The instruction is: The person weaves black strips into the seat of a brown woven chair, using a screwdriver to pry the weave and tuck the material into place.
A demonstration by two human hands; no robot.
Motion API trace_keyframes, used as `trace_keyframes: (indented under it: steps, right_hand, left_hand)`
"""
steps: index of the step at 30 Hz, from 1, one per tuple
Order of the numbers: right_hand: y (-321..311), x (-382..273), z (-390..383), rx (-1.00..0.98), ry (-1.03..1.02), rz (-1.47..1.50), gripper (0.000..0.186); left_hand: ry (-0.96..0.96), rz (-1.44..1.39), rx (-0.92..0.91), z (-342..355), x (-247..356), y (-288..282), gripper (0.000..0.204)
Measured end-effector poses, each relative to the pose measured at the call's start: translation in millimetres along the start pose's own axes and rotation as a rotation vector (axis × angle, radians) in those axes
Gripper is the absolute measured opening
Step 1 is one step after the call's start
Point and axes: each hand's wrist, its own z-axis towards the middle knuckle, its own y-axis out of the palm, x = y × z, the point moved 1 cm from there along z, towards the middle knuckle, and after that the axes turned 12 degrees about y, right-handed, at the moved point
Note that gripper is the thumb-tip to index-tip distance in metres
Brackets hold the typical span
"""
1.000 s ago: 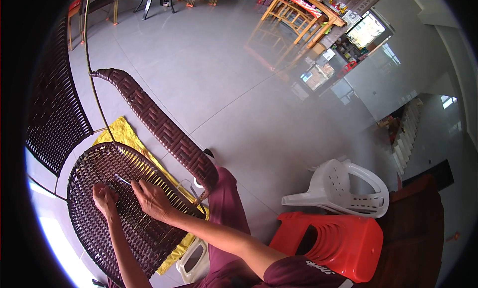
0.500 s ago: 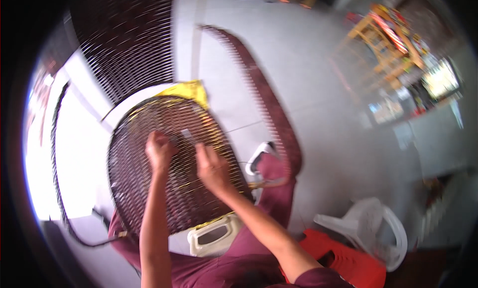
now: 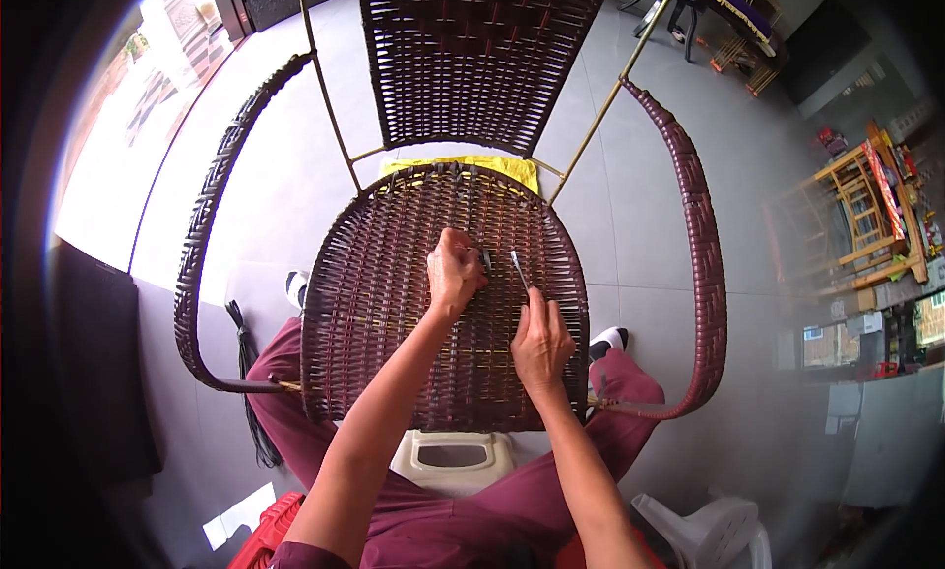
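Observation:
A woven dark-brown chair seat (image 3: 394, 303) lies in front of me, with the woven backrest (image 3: 453, 96) beyond it. My left hand (image 3: 455, 272) is closed just above the middle of the seat. Something small and dark grey shows at its fingertips, too small to make out. My right hand (image 3: 542, 343) is closed around a slim metal tool with a flat, bright tip (image 3: 518, 264). The tool points up and slightly left, toward the left hand; its handle is hidden in my fingers.
Wrapped armrests curve along the left (image 3: 202, 244) and right (image 3: 701, 234) of the seat. A cream plastic stool (image 3: 453, 475) stands below its near edge. A dark bundle of cord (image 3: 254, 402) hangs at left. Yellow material (image 3: 512, 165) shows behind the seat. A wooden rack (image 3: 866, 205) stands far right.
The view has swung left and steadied, so the chair now appears more central and upright. Both hands remain over the seat, the right still with the slim metal tool.

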Motion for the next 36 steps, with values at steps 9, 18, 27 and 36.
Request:
trace_keyframes:
  steps: [9,18,27,36]
  right_hand:
    - [-0.7,-0.4,23.2,-0.1,0.04,0.235,0.031]
    - [6.9,-12.7,60.9,-0.221,0.006,0.167,0.028]
    - [-0.5,-14.2,86.1,-0.342,-0.009,0.106,0.023]
    - [-13.3,-23.8,103.3,-0.381,-0.096,0.055,0.02]
  left_hand:
    - [0.004,-0.064,-0.035,-1.5,7.9,-2.8,0.014]
    - [0.041,-0.036,-0.043,-3.5,6.2,-3.7,0.013]
    - [0.052,-0.024,-0.028,-4.4,2.3,-0.8,0.013]
    - [0.104,0.033,-0.024,0.6,-12.4,-0.8,0.013]
